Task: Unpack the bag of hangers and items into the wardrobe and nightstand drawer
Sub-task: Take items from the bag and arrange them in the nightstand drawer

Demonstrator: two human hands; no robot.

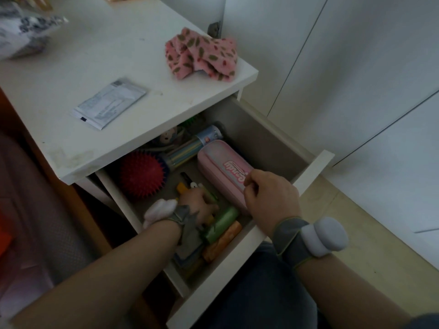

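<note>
Head view: two hands reach into the open drawer [313,169]. The left hand [197,206] grips a few pens [212,197] at the drawer's near left. The right hand [270,193] pinches the one pink pencil case [221,162] mid-drawer. One red spiky ball [141,175] lies back left. Above the drawer, the worktop [107,55] carries one sachet [110,103] and one pink cloth [202,57].

One drawer [313,172] is standing open, holding one pink pencil case [221,162], one red spiky ball [141,173], one green roll [223,222] and one orange roll [223,241]. One pink spotted cloth [202,55] and one foil sachet [110,103] are lying on the worktop [95,55].
</note>
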